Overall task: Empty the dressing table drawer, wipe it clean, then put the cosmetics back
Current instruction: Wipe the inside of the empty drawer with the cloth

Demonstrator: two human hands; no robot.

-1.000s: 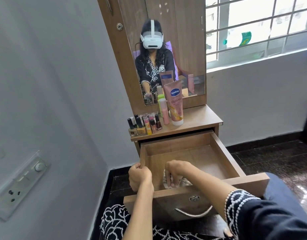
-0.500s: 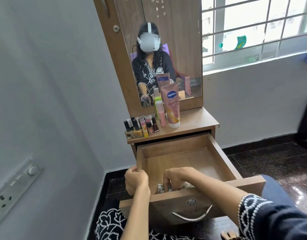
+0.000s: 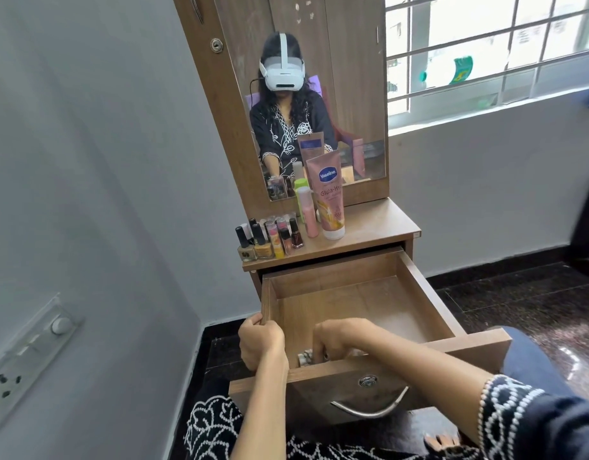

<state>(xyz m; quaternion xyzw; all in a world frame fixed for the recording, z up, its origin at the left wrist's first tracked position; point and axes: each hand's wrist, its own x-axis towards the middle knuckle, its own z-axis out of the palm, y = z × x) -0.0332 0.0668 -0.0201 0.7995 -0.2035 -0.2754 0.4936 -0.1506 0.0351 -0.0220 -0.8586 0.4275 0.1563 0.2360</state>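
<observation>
My left hand (image 3: 261, 340) curls round the top edge of the left wall of the one open drawer (image 3: 419, 287), fingers wrapped over the wood. My right hand (image 3: 336, 336) is down inside at the near left corner, fingers bunched tight on a patterned cloth (image 3: 304, 356) that presses against the drawer floor just behind the front panel; only a small fold of it shows beside my knuckles. The rest of the drawer floor is bare wood. The front panel carries one curved metal handle (image 3: 369, 408) and one round lock (image 3: 367, 381) above it. The cosmetics stand on the dressing table top (image 3: 379, 227): one large pink Vaseline tube (image 3: 329, 197) standing on its cap, one slim pink bottle (image 3: 308, 212) just left of it, one green-capped bottle (image 3: 300, 184) behind, and a tight cluster of nail polish bottles (image 3: 270, 239) at the left edge, about eight, though the back ones overlap too much to count surely.
</observation>
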